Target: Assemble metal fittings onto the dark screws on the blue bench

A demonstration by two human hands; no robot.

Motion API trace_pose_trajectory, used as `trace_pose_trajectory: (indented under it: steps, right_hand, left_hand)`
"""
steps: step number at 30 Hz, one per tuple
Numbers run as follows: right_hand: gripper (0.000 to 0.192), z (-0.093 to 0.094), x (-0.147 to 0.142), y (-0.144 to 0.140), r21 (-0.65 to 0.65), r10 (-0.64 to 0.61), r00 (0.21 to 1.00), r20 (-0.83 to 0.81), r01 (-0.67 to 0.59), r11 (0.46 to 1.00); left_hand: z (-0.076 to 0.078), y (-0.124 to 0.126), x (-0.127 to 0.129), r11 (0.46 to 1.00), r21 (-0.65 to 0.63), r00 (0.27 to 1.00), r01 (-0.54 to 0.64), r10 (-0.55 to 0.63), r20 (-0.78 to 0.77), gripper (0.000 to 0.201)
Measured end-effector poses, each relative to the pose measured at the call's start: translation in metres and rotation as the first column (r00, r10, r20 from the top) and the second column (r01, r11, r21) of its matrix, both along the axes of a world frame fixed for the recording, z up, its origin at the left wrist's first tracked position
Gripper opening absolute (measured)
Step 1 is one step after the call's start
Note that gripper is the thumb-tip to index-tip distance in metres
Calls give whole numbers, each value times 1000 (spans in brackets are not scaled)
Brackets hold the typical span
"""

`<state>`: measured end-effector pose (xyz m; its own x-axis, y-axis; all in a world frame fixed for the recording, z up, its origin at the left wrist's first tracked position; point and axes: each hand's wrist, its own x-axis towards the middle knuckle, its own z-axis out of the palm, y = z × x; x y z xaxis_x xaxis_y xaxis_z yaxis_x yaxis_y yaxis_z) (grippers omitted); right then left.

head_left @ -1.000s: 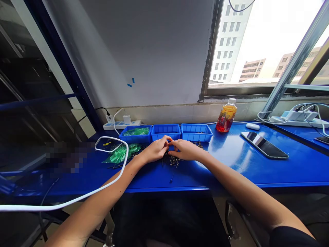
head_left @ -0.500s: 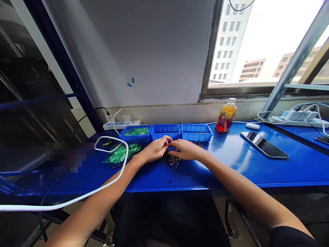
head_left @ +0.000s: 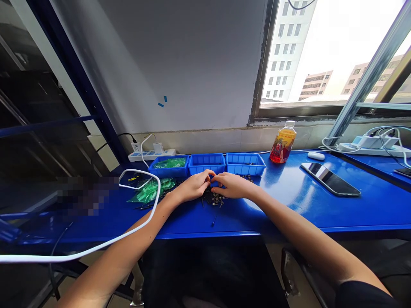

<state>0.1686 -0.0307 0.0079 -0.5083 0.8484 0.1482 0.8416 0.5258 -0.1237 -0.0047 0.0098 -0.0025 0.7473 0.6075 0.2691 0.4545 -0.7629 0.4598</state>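
My left hand [head_left: 194,185] and my right hand [head_left: 233,185] meet at the fingertips above a pile of small metal parts [head_left: 218,199] that look like screws. The fingers of both are curled and closed in a pinch. Whatever lies between them is too small or hidden to make out. One dark screw-like piece [head_left: 213,220] lies apart, nearer the table's front edge. Just behind the hands stand a middle blue bin [head_left: 207,159] and a right blue bin [head_left: 245,159], the latter with a few small pieces inside.
A left blue bin [head_left: 156,172] holds a green bag [head_left: 171,163]. More green plastic bags [head_left: 150,191] lie in front of it. A white cable [head_left: 128,236] loops over my left forearm. Rightward are a drink bottle [head_left: 282,143], a white case [head_left: 316,156] and a phone [head_left: 332,179].
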Motion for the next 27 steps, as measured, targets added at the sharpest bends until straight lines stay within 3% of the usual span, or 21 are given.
trace_pose_trajectory:
  steps: [27]
  right_hand:
    - [26, 0, 0, 0, 0, 26, 999, -28, -26, 1000]
  left_hand:
    - [8, -5, -3, 998, 53, 995, -24, 29, -95, 30]
